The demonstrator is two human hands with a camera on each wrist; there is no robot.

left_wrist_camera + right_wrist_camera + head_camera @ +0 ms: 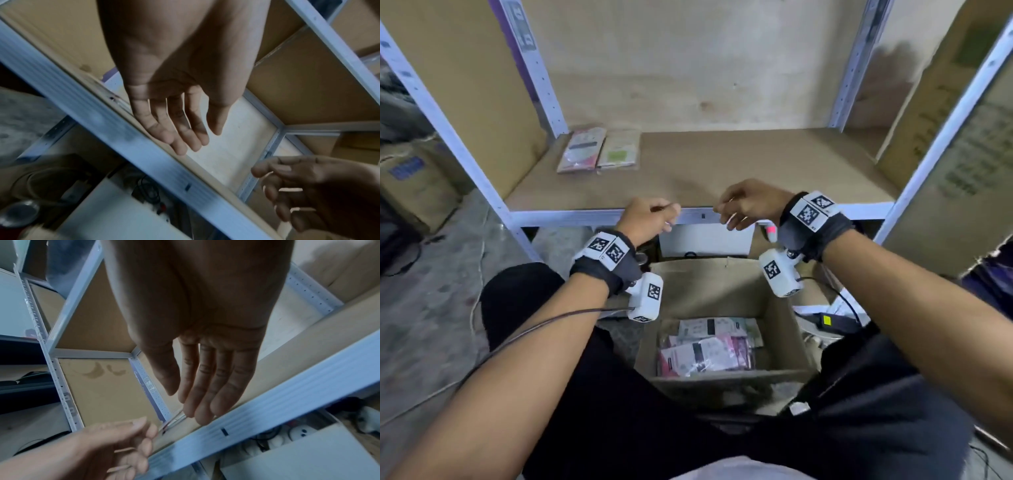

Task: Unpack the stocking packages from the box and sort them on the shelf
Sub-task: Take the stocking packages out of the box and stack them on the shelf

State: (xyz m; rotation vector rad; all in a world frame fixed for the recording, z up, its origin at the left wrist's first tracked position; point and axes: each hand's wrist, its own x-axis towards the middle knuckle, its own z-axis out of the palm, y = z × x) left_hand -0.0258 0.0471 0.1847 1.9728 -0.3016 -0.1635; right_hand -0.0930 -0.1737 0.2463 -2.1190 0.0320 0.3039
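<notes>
Two flat stocking packages lie side by side at the back left of the brown shelf board (722,164), a pink-and-white one (582,149) and a beige-and-green one (619,149). Below the shelf, between my knees, the open cardboard box (722,291) holds several more packages (705,349). My left hand (667,216) (202,139) and right hand (726,212) (185,402) hover close together over the shelf's white front rail (571,216). Both are empty, with relaxed, nearly straight fingers.
Tall cardboard panels stand at the shelf's left (465,85) and right (941,113) ends. A white box (705,240) sits under the shelf. A black power adapter (832,322) and cables lie right of the open box. Another carton (410,181) stands on the floor far left.
</notes>
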